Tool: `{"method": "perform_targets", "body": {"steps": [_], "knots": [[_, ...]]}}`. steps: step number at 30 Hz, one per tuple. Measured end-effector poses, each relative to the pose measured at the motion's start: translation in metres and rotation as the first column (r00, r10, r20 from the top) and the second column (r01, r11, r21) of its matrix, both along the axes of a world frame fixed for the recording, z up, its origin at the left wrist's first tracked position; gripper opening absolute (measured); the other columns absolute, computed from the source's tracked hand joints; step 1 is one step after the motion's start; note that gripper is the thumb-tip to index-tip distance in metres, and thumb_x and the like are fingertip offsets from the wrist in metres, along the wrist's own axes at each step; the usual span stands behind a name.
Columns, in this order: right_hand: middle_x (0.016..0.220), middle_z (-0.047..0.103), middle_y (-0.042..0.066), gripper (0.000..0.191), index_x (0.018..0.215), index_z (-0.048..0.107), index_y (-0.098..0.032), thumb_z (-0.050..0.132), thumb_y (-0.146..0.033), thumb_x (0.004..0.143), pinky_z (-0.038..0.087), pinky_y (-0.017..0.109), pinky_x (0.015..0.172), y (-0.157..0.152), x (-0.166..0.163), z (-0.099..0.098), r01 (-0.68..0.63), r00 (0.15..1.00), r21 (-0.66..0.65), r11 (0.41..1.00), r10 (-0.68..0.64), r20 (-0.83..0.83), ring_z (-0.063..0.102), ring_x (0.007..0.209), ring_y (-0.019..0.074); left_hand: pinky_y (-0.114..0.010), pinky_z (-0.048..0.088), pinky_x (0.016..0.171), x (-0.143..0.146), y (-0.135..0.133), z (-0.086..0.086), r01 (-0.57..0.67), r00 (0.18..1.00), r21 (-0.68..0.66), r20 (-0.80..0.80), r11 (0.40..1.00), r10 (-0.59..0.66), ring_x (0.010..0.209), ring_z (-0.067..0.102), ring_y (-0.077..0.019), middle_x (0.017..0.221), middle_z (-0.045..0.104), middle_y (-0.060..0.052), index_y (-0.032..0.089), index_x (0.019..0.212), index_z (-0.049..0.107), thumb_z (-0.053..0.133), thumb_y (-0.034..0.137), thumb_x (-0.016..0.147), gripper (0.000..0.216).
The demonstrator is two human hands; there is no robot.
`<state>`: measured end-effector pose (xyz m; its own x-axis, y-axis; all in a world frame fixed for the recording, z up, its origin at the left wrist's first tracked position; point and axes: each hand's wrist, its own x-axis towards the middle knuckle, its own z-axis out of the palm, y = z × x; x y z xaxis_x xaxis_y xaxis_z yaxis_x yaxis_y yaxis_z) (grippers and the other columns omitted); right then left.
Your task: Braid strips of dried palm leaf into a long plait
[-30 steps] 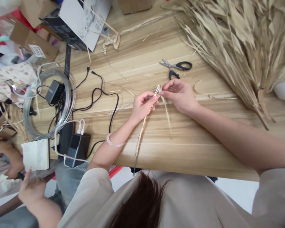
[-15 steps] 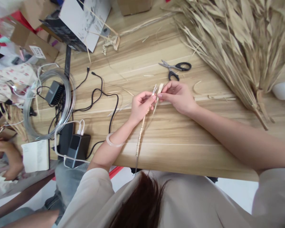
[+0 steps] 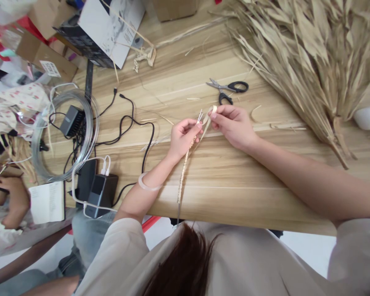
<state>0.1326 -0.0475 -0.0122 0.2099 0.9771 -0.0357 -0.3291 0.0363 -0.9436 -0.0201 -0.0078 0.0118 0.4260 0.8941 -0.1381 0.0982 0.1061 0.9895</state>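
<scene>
My left hand pinches a thin, pale braided cord close to its upper end. Wire ends stick up above its thumb, and bare wire shows below the braid near the table's front edge. A flat, pale plant strip runs from the left fingers to my right hand, whose thumb and forefinger are closed on it. The strip bends over in a loop between the hands. Just beyond my right hand lie black-handled scissors, blades apart.
A large bundle of dried husk leaves covers the back right. On the left are a wire coil, black cables, a power bank, a notebook and a box. Another person's hand is at far left.
My right hand has moved slightly right, away from the left, and the strip now curves in a loop between them. My left hand stays in place.
</scene>
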Motion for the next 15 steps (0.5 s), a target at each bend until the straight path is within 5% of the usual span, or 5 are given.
{"method": "perform_targets", "body": {"steps": [7, 15], "knots": [[0.091, 0.062, 0.002, 0.033, 0.071, 0.062, -0.022, 0.072, -0.053, 0.068, 0.051, 0.027, 0.066, 0.0001, -0.0013, 0.0001, 0.037, 0.999, 0.012, 0.999, -0.036, -0.027, 0.060, 0.083, 0.0134, -0.016, 0.038, 0.040, -0.0003, -0.0004, -0.0010, -0.002, 1.000, 0.027, 0.022, 1.000, 0.001, 0.042, 0.051, -0.0033, 0.058, 0.061, 0.003, 0.014, 0.075, 0.063, 0.070, 0.032, 0.074, 0.019], [0.066, 0.061, 0.000, 0.031, 0.058, 0.058, -0.016, 0.077, -0.039, 0.068, 0.051, 0.027, 0.066, -0.0006, -0.0010, -0.0007, -0.039, 0.999, 0.055, 0.998, 0.041, -0.030, 0.060, 0.067, 0.0105, -0.015, 0.039, 0.041, 0.0002, -0.0012, 0.0014, -0.007, 1.000, 0.009, -0.002, 1.000, 0.007, 0.042, 0.051, -0.0027, 0.058, 0.061, 0.003, 0.014, 0.074, 0.062, 0.070, 0.033, 0.074, 0.021]]}}
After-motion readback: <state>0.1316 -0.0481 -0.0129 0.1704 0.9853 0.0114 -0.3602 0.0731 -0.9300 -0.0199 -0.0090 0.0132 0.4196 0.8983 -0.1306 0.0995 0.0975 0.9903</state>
